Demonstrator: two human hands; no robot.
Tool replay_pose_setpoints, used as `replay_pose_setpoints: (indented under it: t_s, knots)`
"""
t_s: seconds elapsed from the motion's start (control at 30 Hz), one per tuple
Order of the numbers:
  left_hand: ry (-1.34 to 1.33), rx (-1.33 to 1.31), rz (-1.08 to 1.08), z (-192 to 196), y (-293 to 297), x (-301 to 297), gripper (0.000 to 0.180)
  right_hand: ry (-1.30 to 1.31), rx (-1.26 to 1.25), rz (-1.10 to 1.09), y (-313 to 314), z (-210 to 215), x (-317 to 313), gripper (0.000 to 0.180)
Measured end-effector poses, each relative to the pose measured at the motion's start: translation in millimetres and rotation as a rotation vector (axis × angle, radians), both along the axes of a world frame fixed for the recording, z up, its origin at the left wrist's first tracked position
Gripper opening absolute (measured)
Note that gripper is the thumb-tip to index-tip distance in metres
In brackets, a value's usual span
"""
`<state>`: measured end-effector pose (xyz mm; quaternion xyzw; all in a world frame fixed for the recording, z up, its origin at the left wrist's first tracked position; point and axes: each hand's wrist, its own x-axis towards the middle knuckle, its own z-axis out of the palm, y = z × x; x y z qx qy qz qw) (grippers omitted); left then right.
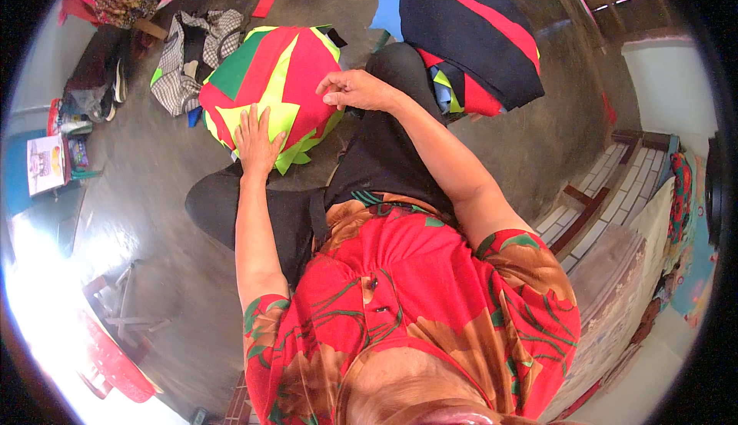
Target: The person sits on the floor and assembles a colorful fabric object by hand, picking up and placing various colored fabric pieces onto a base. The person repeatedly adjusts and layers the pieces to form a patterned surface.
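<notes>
In front of my crossed legs is a pile of cut cloth pieces [310, 79] in red, green and bright yellow-green. My left hand [259, 144] lies flat on its near side, fingers spread over a yellow-green cloth piece [284, 121]. My right hand [361, 90] is at the pile's right edge, fingers loosely bent and apart, with nothing visible in them. Whether its fingertips touch the cloth is hard to tell. Some yellow-green strips hang down the pile's near side.
Another pile of black, red and blue cloth [477, 33] stands at far right, close to my knee. Checked cloth [184, 60] lies left of the first pile. A red scrap [264, 5] is on the floor. A red plastic basin [119, 356] is at lower left.
</notes>
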<state>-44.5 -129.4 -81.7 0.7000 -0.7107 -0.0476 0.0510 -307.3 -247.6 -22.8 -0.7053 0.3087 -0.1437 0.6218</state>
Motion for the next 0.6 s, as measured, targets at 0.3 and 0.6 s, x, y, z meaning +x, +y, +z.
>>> replay_pose_setpoints:
  t_s: [0.3, 0.6]
  knots:
    - [-0.04, 0.034, 0.022, -5.2, -0.4, 2.8, 0.069, -0.239, -0.149, -0.299, 43.7, 60.8, -42.7, 0.018]
    - [-0.029, 0.033, 0.013, -3.5, 0.4, 1.8, 0.069, 0.666, -1.213, -0.571, -5.6, 94.4, -136.1, 0.081]
